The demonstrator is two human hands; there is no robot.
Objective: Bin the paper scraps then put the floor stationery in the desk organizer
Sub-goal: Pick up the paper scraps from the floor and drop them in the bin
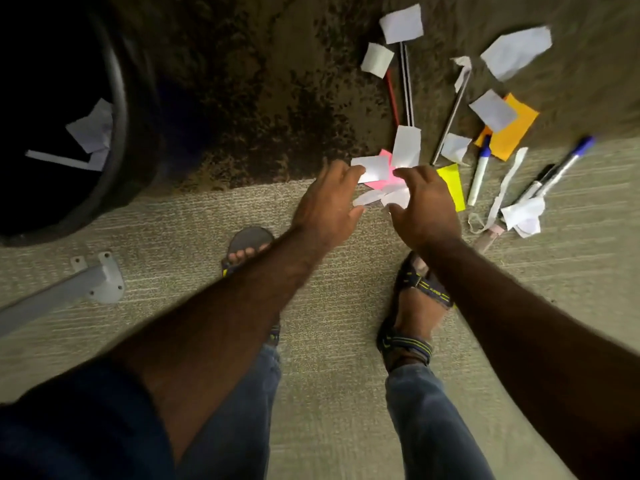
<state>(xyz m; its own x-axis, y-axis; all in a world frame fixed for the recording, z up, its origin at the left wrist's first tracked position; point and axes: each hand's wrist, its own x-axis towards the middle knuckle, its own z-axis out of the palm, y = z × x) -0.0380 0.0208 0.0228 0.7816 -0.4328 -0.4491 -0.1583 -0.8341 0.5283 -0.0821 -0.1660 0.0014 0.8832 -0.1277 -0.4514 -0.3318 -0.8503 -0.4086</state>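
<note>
Both hands reach down to the carpet floor (329, 271) over a small heap of scraps. The left hand (325, 199) has its fingers spread and loosely bent, fingertips touching a white paper scrap (372, 169) that lies on a pink sticky note (386, 178). The right hand (427, 206) is likewise spread wide, fingers bent over crumpled white scraps (391, 197) just below the pink note; whether either hand has actually closed on paper cannot be told.

A yellow sticky note (452, 185) lies just beside the right hand. Farther out, more white scraps (401, 24) are scattered among the stationery: a red pencil (393, 98), a pair of thin white sticks (407, 84), a grey pencil (452, 119), a white marker with a blue cap (479, 174), an orange paper (512, 133), a blue-capped pen (564, 168) and a black marker (540, 183). A crumpled white wad (523, 216) sits at the near end of the pens.

The black bin (114, 133) stands to the left, well apart from the heap, with crumpled paper (93, 129) already inside. A grey metal leg foot (104, 282) is bolted to the floor near it.
</note>
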